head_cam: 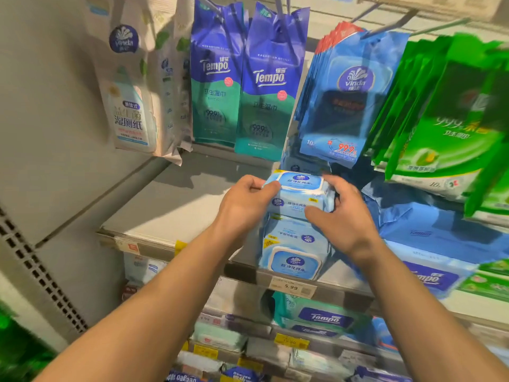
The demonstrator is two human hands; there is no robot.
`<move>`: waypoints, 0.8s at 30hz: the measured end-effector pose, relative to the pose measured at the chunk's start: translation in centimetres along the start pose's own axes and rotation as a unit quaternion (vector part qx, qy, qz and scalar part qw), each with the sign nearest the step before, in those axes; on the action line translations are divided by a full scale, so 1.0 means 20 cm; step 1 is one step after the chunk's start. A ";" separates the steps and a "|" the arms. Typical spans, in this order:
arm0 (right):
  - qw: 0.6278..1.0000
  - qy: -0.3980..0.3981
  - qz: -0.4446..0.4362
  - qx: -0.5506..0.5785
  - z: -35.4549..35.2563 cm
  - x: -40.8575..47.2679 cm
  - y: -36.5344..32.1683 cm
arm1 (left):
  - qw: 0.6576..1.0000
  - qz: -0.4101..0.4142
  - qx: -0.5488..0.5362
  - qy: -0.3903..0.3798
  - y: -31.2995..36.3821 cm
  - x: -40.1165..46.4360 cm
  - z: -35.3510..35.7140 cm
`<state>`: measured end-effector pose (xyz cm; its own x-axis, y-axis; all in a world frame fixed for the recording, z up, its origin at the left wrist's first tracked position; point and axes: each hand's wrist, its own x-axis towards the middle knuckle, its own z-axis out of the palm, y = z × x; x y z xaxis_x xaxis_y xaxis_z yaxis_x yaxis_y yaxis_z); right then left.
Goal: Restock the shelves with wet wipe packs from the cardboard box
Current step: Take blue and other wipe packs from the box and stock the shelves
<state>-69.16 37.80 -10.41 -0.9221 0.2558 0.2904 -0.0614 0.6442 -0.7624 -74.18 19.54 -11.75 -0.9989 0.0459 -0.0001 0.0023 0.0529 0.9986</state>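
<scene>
I had my left hand (pixel 248 201) and right hand (pixel 340 213) curled around the upper Vinda wet wipe pack (pixel 298 194), gripping its two ends; it sat on a second identical pack (pixel 294 248) at the grey shelf (pixel 170 205) edge. Two Tempo pouches (pixel 242 78) hung above.
</scene>
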 end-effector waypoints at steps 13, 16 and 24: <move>0.997 0.056 0.046 0.026 0.06 0.15 0.07 | 0.997 0.062 0.024 -0.047 -0.07 0.12 0.12; 0.996 0.054 0.061 0.023 0.08 0.18 0.08 | 0.997 0.046 0.038 -0.051 -0.09 0.14 0.14; 0.955 0.033 0.199 0.216 0.13 0.09 0.18 | 0.972 -0.134 -0.167 -0.098 -0.05 0.11 0.13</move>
<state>-72.05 38.60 -14.09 -0.8795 0.4736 -0.0476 0.1244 0.1323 -0.9834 -76.31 22.17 -12.86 -0.9337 0.2654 -0.2404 -0.3047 -0.2362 0.9227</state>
